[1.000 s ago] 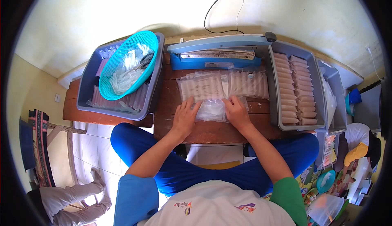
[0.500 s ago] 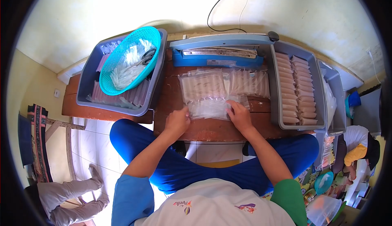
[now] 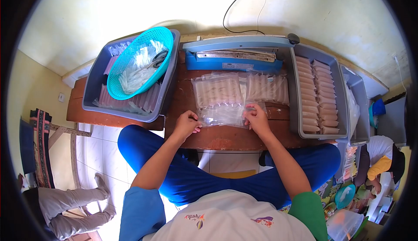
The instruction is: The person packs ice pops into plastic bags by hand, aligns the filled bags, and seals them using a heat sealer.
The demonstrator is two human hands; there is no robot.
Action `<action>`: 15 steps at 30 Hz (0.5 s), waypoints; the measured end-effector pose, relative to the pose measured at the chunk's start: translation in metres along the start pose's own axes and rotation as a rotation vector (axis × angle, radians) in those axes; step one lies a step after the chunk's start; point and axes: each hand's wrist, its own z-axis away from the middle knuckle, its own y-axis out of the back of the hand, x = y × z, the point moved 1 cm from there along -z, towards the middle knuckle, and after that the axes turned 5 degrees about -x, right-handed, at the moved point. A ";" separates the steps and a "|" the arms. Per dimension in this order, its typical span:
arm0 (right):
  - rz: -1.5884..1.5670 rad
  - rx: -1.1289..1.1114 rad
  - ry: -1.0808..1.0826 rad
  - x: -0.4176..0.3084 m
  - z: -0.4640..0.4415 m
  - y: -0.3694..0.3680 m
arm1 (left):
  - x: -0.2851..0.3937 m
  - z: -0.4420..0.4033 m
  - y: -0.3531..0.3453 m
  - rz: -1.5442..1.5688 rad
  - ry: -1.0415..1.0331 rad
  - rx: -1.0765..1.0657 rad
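Head view, 12 o'clock away from the wearer: clear pouch [image 3: 220,99] flat on the desk [image 3: 217,142], between left hand [image 3: 187,125] and right hand [image 3: 257,120]

From the left fingers its middle lies toward 1 o'clock, from the right fingers toward 10; both about equally near, left by its 7 o'clock corner, right by its 4 o'clock edge

Fingers of both hands curled, tips close; cannot tell whether either pinches film

Loose flap [image 3: 220,116] points to 6 o'clock; tubes [image 3: 217,92] inside run 12 to 6, their row 9 to 3; outline nearly square, overall long axis unclear
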 end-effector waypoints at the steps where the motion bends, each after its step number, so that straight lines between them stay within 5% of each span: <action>1: -0.006 0.000 0.019 0.005 -0.001 -0.001 | 0.001 0.000 0.000 -0.013 0.008 0.012; 15: -0.194 -0.063 0.029 0.014 -0.005 0.006 | 0.012 0.006 0.003 -0.120 -0.014 -0.069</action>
